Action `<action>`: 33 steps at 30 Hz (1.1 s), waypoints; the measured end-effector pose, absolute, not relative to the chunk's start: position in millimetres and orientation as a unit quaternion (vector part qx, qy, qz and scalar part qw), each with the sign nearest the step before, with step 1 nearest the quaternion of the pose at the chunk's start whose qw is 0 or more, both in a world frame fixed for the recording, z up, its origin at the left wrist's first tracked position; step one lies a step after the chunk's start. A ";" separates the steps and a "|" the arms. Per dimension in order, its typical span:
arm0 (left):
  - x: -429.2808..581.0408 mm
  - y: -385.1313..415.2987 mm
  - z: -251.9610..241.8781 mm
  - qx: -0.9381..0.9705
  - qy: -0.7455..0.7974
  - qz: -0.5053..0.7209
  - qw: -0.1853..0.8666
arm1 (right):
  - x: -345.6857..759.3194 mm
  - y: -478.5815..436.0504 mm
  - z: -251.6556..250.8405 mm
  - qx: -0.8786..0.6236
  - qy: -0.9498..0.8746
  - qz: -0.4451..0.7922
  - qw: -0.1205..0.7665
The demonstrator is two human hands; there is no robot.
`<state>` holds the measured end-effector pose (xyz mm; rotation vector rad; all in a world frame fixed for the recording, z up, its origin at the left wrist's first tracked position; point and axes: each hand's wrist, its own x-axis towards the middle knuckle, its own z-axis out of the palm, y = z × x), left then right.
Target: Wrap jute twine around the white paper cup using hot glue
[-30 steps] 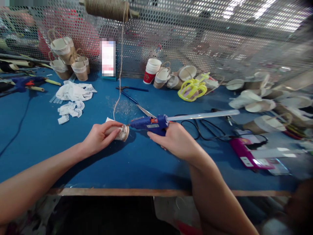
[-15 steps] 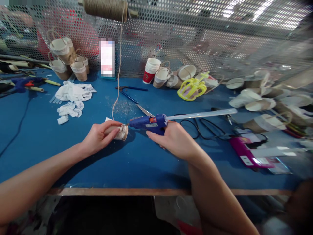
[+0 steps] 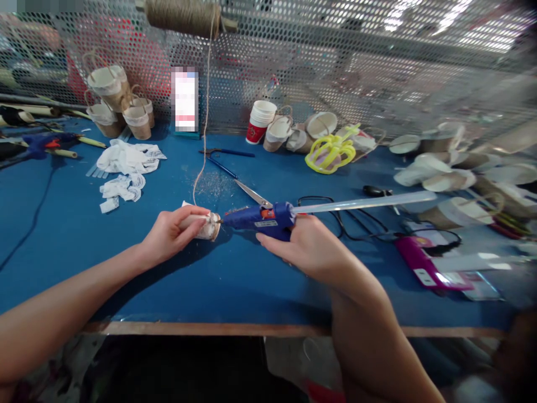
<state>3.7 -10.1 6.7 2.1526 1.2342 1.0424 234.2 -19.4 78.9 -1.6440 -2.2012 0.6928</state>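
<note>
My left hand [image 3: 178, 232] is closed around a small white-wrapped cup [image 3: 211, 228], which lies on its side with its end turned to the right. My right hand [image 3: 308, 243] grips a blue glue gun [image 3: 268, 219], and a long clear glue stick [image 3: 369, 202] juts from its back. The gun's nozzle is at the end of the cup; whether it touches cannot be made out. Twine [image 3: 205, 123] runs down from a spool [image 3: 180, 17] to the cup. Just behind the gun lie scissors [image 3: 251, 193] with blue handles.
White cloth scraps [image 3: 126, 159] lie at left, near finished cups with handles [image 3: 137, 120]. Stacked paper cups [image 3: 260, 120] and a yellow woven piece [image 3: 331, 151] stand at the back. Pliers [image 3: 232, 151], a black cable [image 3: 344, 224] and a purple box [image 3: 423, 263] are also on the blue table [image 3: 235, 296].
The glue gun in my right hand has shifted slightly right and down, its nozzle still by the cup's end. My left hand holds the cup in nearly the same place.
</note>
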 end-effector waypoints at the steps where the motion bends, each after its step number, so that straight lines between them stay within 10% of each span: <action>1: 3.7 -10.0 6.5 0.780 0.446 0.379 0.223 | 234.7 -19.3 78.3 -0.568 -0.772 0.237 0.156; 33: 2.4 -7.9 1.9 0.792 0.454 0.365 0.186 | 225.6 -7.1 70.1 -0.593 -0.703 0.352 0.174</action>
